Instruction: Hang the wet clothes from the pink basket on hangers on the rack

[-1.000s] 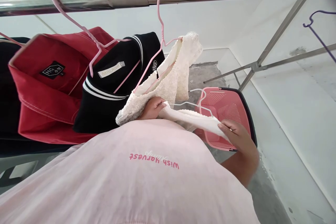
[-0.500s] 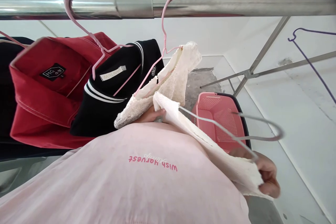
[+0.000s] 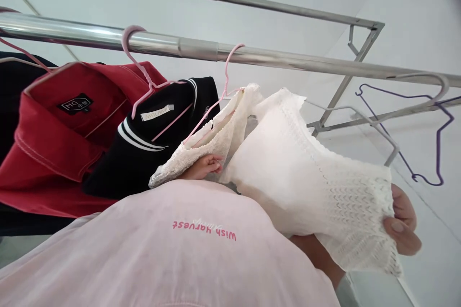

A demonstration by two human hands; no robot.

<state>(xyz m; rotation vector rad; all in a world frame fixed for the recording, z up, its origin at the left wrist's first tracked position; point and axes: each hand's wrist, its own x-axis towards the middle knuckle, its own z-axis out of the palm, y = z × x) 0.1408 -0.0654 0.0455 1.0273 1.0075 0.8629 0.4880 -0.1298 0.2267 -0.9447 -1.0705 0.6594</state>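
right hand (image 3: 401,223) is pinching the white knit top (image 3: 309,182) (on a grey hanger (image 3: 382,129)) at lower right; left hand (image 3: 203,167) is gripping its other edge at centre.

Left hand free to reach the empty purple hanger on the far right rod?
Probably not as is. The left hand grips one edge of the white knit garment by the lace top, and the purple hanger hangs far across, beyond the right hand. It would need to let go first.

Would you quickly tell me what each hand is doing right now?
Left hand: closed on one end of the white knit top.
Right hand: closed on the top's other end, thumb over the fabric.
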